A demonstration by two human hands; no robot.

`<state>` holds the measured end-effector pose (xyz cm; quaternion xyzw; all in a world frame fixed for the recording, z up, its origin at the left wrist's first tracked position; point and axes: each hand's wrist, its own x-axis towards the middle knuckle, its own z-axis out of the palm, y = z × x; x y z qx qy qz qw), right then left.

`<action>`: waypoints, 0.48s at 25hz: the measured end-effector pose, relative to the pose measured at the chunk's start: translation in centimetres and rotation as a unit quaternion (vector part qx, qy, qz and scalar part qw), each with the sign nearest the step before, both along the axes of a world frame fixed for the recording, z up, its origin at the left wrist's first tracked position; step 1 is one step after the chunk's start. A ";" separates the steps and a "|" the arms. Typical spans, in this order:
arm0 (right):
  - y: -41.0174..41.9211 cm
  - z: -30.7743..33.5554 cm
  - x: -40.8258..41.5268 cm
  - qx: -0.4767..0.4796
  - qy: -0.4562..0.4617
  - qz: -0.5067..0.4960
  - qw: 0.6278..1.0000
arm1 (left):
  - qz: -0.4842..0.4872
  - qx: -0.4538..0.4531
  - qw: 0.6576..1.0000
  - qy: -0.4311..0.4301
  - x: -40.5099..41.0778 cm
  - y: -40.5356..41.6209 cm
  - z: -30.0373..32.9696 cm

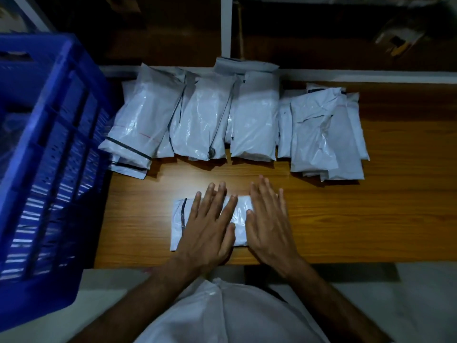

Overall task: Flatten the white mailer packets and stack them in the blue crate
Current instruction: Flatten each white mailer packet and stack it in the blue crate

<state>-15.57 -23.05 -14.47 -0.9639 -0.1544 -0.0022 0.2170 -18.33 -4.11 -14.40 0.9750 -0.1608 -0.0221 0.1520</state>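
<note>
A wood-grain counter [371, 219] lies under a bright pool of light at its middle while its edges fall dim, backed by a white frame rail [371, 76] and upright post [226, 26], with dark shelving [321, 33] behind and pale floor [408, 305] below.

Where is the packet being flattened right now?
In the head view, the packet lies flat on the wooden table, near its front edge, under the left hand and right hand, with the blue crate to its left.
</note>
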 end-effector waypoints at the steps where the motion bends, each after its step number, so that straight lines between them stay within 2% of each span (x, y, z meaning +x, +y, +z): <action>1: -0.7 -0.2 -0.2 -0.012 0.000 -0.029 1.000 | -0.012 -0.007 1.000 0.006 0.4 -0.6 -0.1; 8: -1.3 -0.7 -0.2 -0.075 0.008 -0.022 0.997 | 0.002 -0.002 1.000 0.029 0.8 -1.0 -0.4; 12: -1.4 -0.7 0.4 -0.061 0.017 -0.013 0.998 | -0.008 -0.033 0.997 0.064 0.9 -0.7 0.5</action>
